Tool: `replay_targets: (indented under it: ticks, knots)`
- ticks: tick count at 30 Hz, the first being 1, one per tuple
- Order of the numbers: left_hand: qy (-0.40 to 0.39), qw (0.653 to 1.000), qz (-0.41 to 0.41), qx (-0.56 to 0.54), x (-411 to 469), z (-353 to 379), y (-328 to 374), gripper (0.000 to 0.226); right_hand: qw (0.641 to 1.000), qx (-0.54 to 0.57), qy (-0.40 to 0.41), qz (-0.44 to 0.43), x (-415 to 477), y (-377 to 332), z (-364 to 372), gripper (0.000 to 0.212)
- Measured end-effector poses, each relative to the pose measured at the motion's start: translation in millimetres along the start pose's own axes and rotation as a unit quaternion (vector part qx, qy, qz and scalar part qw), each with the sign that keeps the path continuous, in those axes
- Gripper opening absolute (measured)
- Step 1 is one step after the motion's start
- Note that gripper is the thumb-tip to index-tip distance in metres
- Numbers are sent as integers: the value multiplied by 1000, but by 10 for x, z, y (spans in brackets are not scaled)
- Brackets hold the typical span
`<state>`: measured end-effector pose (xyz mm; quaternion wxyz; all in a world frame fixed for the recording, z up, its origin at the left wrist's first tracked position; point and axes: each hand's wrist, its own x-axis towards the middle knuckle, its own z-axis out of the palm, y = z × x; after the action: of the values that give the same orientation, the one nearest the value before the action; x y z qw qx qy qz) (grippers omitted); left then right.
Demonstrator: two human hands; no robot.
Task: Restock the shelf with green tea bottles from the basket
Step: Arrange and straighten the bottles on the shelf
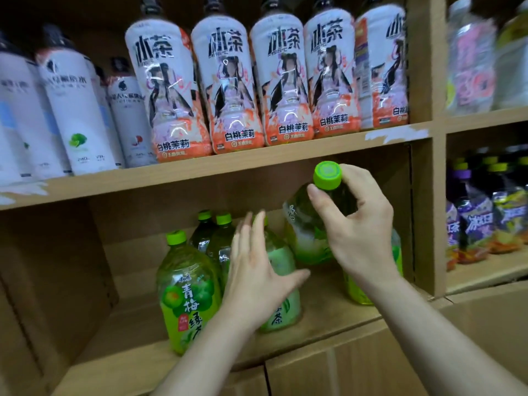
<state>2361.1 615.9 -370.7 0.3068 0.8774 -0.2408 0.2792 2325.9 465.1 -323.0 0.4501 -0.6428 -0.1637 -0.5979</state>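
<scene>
The right hand [360, 224] grips a tilted green tea bottle [308, 224] at its neck, inside the lower shelf compartment [328, 318]; the left hand [257, 270], fingers straight, touches a standing pale-labelled bottle [281, 310] there.

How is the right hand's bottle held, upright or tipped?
Tipped: the held bottle leans, green cap right of its body; right hand grips its neck.

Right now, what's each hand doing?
Left hand: open, fingers straight, in front of a shelved bottle.
Right hand: grips a tilted bottle by its neck.
</scene>
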Motion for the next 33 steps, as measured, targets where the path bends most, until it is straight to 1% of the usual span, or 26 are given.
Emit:
replay_targets:
  ticks: [2,4,7,9,13,15,17,19,21,24,27,29,31,33]
  knots:
    - [6,997,11,-75,12,-91,222,117,999,20,20,-21,-27,-147,-38,20]
    - [21,992,13,-124,8,-216,407,111,998,42,24,-38,-23,-325,-43,22]
    - [98,986,4,-136,-63,-477,490,86,996,68,21,-58,6,-585,0,24]
    - [126,985,-2,-117,-173,-683,441,78,993,108,9,-50,-7,-735,73,21]
    - [139,988,-32,-60,-541,-1151,209,71,975,214,-59,13,-210,-1012,365,23]
    - [135,990,-41,-23,-735,-1398,21,73,962,254,-78,57,-355,-1162,619,24]
    - [128,990,-57,5,-926,-1621,-198,82,946,290,-93,108,-508,-1304,915,25]
    - [112,990,-81,17,-1091,-1790,-436,98,932,305,-122,152,-673,-1411,1233,27]
    - [87,991,-102,5,-1223,-1879,-718,106,929,281,-158,181,-847,-1476,1543,28]
    - [80,984,-157,-23,-1349,-1880,-1138,109,926,236,-202,216,-1094,-1474,1903,29]
    - [66,977,-205,-11,-1392,-1787,-1436,112,929,187,-233,218,-1279,-1385,2127,31]
    - [62,975,-208,52,-1388,-1719,-1545,112,932,151,-259,204,-1337,-1324,2222,35]
    - [72,968,-163,174,-1369,-1677,-1574,112,933,114,-288,182,-1342,-1258,2283,40]
    - [56,950,-112,286,-1380,-1660,-1568,113,925,70,-339,154,-1369,-1166,2309,45]
